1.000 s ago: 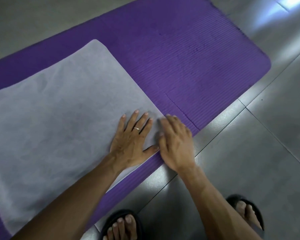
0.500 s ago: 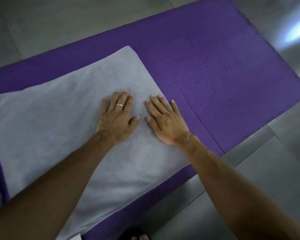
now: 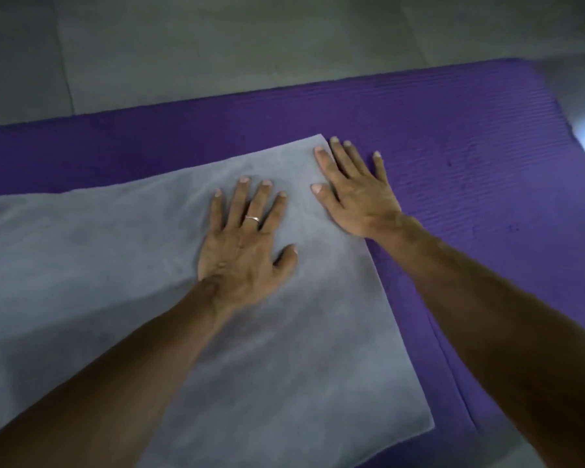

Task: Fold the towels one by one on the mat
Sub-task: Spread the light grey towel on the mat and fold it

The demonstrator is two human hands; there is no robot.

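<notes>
Neither hand has a grip on anything: the left hand (image 3: pixel 242 244), ring (image 3: pixel 252 218) on one finger, lies flat with fingers spread wide, palm down on the grey towel (image 3: pixel 284 349); the right hand (image 3: pixel 355 194) is likewise flat and splayed, straddling the towel's far right corner, its outer fingers resting on the purple mat (image 3: pixel 453 136) beside the cloth. The towel lies spread on the mat, its right edge running down toward the near side, its left part passing out of view. Grey floor tiles (image 3: pixel 217 45) lie beyond the mat. Judgement: this is a smoothing press ahead of a fold. Risks noted: palms pushing outward could drag the cloth askew or ruck it, since nothing pins the unseen left end; a skewed corner would give misaligned edges at the fold; the right hand, half off the cloth, has weak purchase there
</notes>
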